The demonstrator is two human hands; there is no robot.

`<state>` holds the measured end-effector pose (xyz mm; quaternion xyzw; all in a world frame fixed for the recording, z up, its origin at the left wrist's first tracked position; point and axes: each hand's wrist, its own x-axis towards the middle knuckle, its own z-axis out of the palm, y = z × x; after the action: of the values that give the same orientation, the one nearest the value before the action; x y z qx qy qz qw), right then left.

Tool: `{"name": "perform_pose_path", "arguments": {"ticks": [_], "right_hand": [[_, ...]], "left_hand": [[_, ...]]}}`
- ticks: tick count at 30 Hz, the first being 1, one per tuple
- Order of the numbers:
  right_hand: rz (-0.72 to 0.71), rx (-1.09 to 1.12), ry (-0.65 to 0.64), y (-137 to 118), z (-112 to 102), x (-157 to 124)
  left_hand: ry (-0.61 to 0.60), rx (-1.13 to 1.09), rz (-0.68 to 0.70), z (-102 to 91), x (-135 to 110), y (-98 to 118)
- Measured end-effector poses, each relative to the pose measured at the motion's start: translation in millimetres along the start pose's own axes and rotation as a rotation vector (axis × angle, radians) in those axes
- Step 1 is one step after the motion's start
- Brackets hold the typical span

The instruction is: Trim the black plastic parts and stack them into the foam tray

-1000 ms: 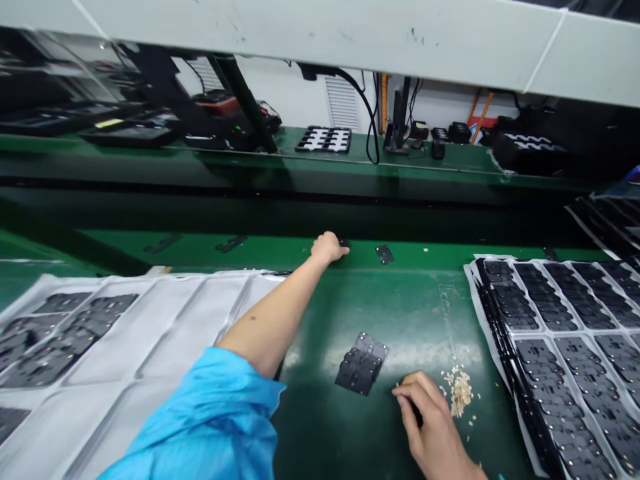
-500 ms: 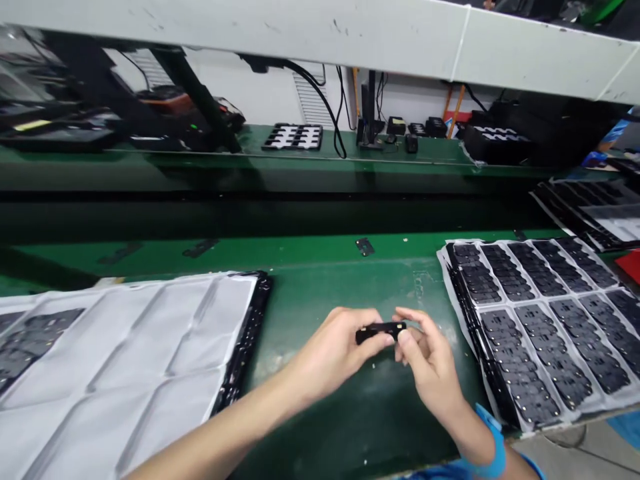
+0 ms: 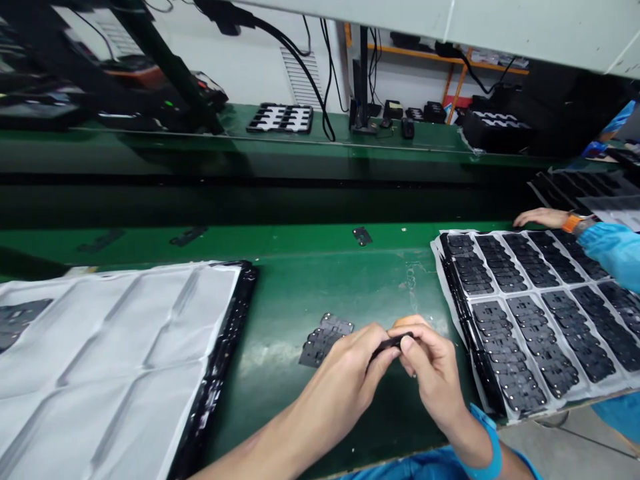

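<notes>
Left hand (image 3: 357, 353) and right hand (image 3: 427, 357) meet over a green surface (image 3: 280, 300) in the head camera's view, fingers of both closed on a thin black part (image 3: 393, 342) held between them. Just beside the left hand and partly hidden by it, black plates (image 3: 317, 347) lie overlapping on the surface. A blue band (image 3: 489, 443) circles the right wrist. To the right sits a white-lined tray (image 3: 505, 294), its compartments filled with rows of dark pieces (image 3: 507, 357); to the left, a second white tray (image 3: 100, 347) carries dark plates (image 3: 23, 320) at its left side. Near the right tray's far edge is a co-worker's hand (image 3: 543, 218), with an orange wristband (image 3: 571, 222) and blue sleeve (image 3: 613, 250)
</notes>
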<state>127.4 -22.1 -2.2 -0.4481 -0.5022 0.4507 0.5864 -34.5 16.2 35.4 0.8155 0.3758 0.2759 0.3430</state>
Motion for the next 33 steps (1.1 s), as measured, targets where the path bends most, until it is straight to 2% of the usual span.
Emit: {"name": "perform_pose_path", "arguments": {"ticks": [8,20,24,28,33], "right_hand": [[-0.025,-0.062,0.038,1,-1,2],[0.001,-0.025,0.013,3,-5,1],[0.075,-0.001,-0.020,4,-11,-1],[0.124,-0.048,0.019,3,-13,-2],[0.073,-0.073,0.065,0,-7,-7]], "left_hand": [[-0.007,0.020,-0.053,6.8,0,2],[-0.106,-0.066,-0.208,4.5,9,-2],[-0.145,-0.157,-0.214,-1.9,11,-1],[-0.201,-0.394,-0.276,-7.5,7,0],[-0.026,-0.603,-0.260,5.2,-2,0]]}}
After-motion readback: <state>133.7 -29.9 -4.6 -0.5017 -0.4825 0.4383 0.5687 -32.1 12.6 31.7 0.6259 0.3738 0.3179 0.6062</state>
